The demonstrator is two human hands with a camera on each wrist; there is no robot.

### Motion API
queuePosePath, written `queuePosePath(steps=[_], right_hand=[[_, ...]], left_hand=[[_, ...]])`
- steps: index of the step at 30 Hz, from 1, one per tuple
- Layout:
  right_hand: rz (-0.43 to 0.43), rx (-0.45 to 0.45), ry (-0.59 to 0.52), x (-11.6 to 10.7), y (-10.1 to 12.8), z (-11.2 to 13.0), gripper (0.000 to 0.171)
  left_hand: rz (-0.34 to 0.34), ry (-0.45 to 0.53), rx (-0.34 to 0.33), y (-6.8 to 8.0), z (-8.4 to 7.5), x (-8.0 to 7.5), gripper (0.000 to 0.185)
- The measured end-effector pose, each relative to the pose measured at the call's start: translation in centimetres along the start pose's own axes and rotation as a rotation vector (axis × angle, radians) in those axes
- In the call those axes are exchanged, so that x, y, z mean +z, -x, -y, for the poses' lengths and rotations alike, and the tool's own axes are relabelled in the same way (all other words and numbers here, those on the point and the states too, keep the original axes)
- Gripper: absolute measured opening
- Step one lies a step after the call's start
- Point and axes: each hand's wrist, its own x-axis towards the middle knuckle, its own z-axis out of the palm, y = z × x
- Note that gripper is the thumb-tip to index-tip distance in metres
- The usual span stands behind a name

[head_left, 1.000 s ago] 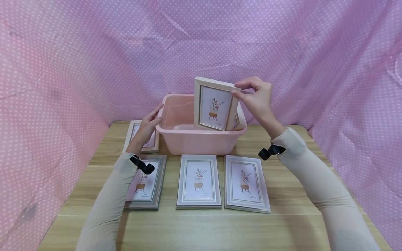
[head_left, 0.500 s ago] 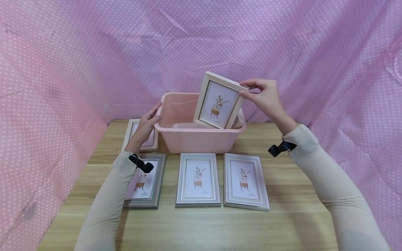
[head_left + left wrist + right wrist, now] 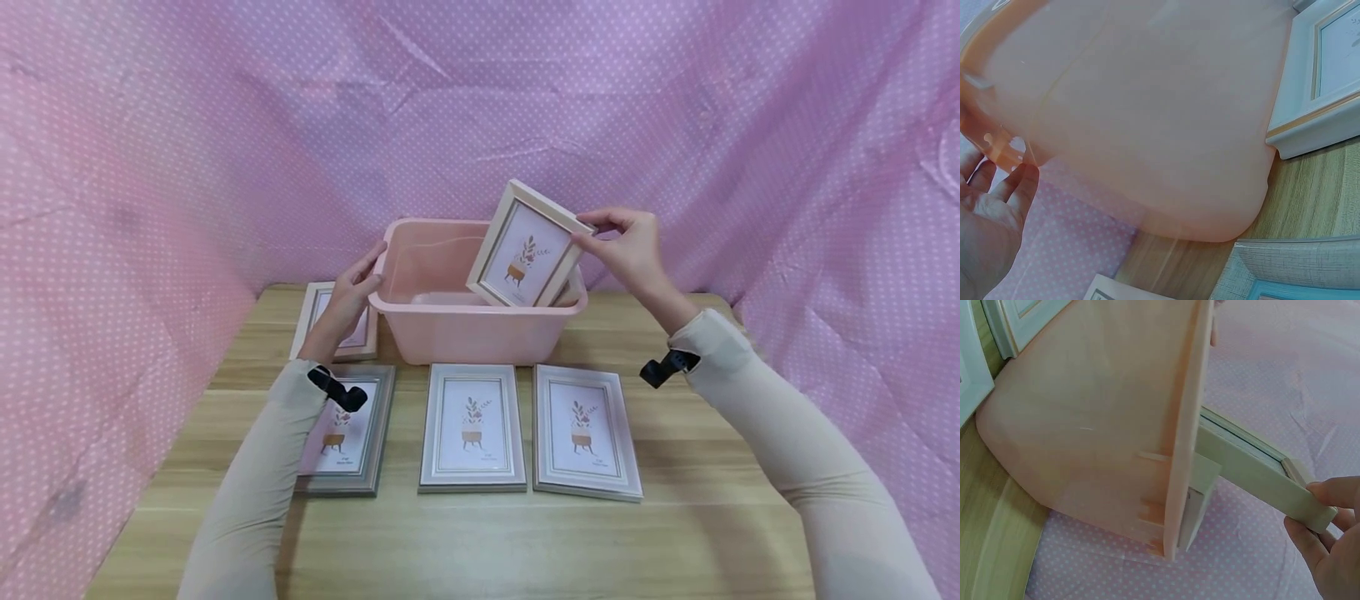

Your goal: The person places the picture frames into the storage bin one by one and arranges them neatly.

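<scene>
My right hand [image 3: 628, 247] pinches the upper right corner of a cream picture frame [image 3: 527, 247], which leans tilted with its lower end inside the pink plastic tub [image 3: 457, 329]. In the right wrist view the fingers [image 3: 1329, 494] clamp the frame's edge [image 3: 1260, 478] beside the tub's wall [image 3: 1097, 425]. My left hand [image 3: 352, 292] rests with straight fingers on the tub's left rim; the left wrist view shows the palm [image 3: 988, 231] against the tub's [image 3: 1147, 112] side.
Three grey-framed pictures [image 3: 472, 427] lie in a row on the wooden table [image 3: 480, 542] in front of the tub. Another cream frame [image 3: 330, 321] lies flat left of the tub. Pink dotted cloth [image 3: 150, 167] walls surround the table.
The cream frame has tilted further to the right and sunk a little into the tub, with my right hand following it down. The left hand stays on the rim.
</scene>
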Motion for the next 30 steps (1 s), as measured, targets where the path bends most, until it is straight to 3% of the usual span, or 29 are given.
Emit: queuePosePath(steps=[4,11,22,30], right_hand=[[0.06,0.01,0.016,0.4,0.0,-1.6,0.026],[0.191,0.054,0.119,0.1,0.4,-2.1,0.031],[0.257,0.077,0.14,0.5,1.0,-2.0,0.037],[0.297,0.094,0.192,1.3,1.4,-2.1,0.036]], left_hand=[[-0.005,0.013,0.009,-0.2,0.6,0.0,0.058],[-0.016,0.013,0.005,-0.9,1.7,-0.7,0.058],[0.001,0.001,0.007,-0.2,0.1,-0.1,0.058],[-0.013,0.019,0.01,-0.7,1.4,-0.8,0.058]])
